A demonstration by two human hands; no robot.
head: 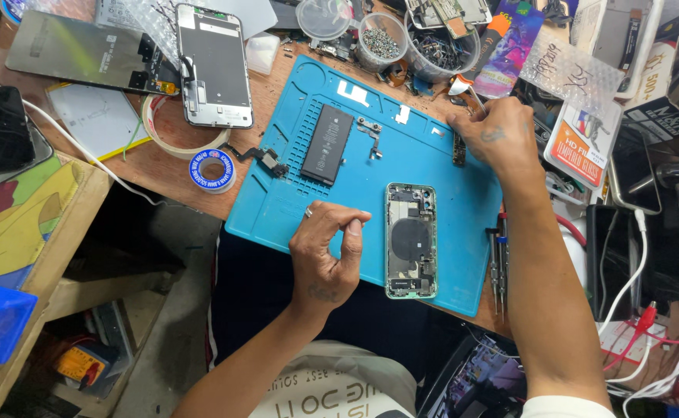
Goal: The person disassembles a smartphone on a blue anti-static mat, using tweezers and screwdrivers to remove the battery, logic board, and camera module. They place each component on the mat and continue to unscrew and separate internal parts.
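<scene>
An opened phone body lies upright on the blue work mat, its insides showing. My left hand rests on the mat's front edge just left of the phone, fingers curled with thumb against fingertips; nothing visible in it. My right hand reaches to the mat's far right edge, fingers closed around a thin tool over a small circuit board. A black battery and a small bracket lie on the mat's upper part.
A phone screen and a second display lie at the back left, next to a tape roll. Clear cups of screws stand behind the mat. Screwdrivers lie by the mat's right edge. Boxes and cables crowd the right.
</scene>
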